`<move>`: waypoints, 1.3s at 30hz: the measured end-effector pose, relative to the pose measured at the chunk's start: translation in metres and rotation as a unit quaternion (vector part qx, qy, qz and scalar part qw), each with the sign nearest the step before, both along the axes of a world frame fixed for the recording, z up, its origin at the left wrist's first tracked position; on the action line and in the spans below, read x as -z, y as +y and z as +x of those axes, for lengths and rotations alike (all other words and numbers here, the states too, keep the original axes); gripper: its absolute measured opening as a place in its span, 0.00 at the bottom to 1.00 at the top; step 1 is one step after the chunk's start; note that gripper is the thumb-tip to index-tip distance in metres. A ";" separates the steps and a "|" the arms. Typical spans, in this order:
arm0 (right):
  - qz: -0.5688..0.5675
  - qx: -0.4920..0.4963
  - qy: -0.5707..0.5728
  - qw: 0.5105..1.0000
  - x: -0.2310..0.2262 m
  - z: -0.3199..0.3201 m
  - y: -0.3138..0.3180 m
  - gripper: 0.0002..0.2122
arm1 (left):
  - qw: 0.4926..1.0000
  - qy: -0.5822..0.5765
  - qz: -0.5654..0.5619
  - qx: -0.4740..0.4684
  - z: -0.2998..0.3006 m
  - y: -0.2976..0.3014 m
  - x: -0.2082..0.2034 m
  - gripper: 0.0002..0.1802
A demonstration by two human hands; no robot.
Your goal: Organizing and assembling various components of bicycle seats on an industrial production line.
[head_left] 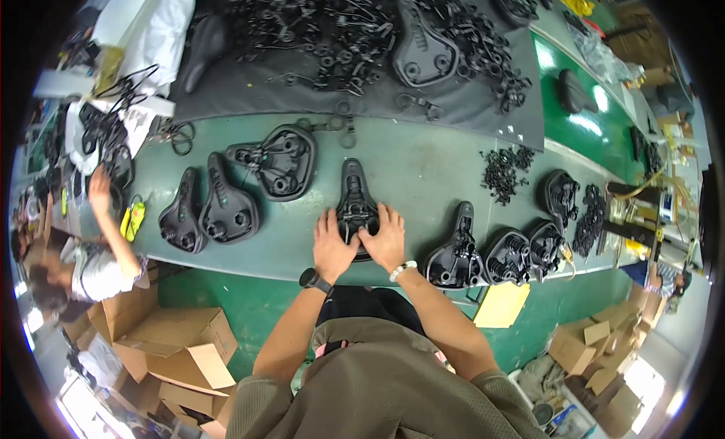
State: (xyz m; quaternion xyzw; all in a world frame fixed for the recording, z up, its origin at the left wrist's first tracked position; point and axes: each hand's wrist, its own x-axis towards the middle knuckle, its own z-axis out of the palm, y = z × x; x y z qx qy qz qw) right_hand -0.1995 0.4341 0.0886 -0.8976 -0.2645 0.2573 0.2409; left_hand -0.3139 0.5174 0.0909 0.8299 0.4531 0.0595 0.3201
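Note:
A black bicycle saddle (pixel 354 186) lies underside up on the green table at its front edge, its narrow nose pointing away from me. My left hand (pixel 333 246) grips its left side, with a dark watch on the wrist. On the opposite side my right hand (pixel 387 241) holds it too, a pale bead bracelet at the wrist. Both thumbs press inward over the wide rear part and nearly meet. The hands cover much of that part, so whatever lies beneath the thumbs is hidden.
More saddles stand left, such as one saddle (pixel 229 208), and right, such as another saddle (pixel 455 250). Small black parts (pixel 504 173) lie in a pile. Clamps and wire pieces (pixel 325 38) crowd a dark mat (pixel 249 99). A co-worker's arm (pixel 113 220) reaches in from the left.

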 end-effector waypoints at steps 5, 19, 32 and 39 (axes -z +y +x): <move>-0.002 -0.008 -0.027 1.000 -0.013 0.010 0.007 0.32 | 0.998 0.043 0.044 0.004 0.011 0.009 -0.003 0.36; -0.049 0.008 0.241 0.969 -0.018 0.071 -0.038 0.49 | 0.959 0.068 -0.243 0.129 0.041 0.034 -0.025 0.53; 0.097 0.248 0.192 0.945 -0.006 0.288 -0.070 0.45 | 0.983 -0.099 -0.093 0.119 0.142 0.067 -0.043 0.41; 0.060 0.163 -0.229 0.958 -0.033 0.251 -0.027 0.34 | 0.959 -0.019 0.268 -0.084 0.006 0.234 -0.038 0.33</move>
